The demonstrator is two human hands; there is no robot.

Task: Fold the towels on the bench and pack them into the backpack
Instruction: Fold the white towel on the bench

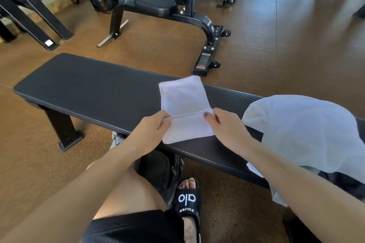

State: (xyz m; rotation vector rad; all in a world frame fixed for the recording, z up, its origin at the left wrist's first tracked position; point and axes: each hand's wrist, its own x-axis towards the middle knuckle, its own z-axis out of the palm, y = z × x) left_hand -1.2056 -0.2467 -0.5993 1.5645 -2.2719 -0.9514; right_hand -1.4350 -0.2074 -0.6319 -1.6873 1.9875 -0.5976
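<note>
My fingers of both hands pinch the two ends of the folded edge of the small white towel. It lies flat on the table, near its front edge; left part is bare. A bigger towel is heaped at right.

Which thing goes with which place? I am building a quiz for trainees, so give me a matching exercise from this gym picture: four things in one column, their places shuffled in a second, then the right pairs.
Things
1. small white towel
2. large white towel
3. black backpack
4. black slide sandal

Places
A. on the floor under the near edge of the bench, by the person's knee
B. heaped on the right end of the bench
C. on the person's foot
D. flat on the middle of the bench, its near fold pinched by the left hand and right hand

Pairs: 1-D, 2-B, 3-A, 4-C
</note>
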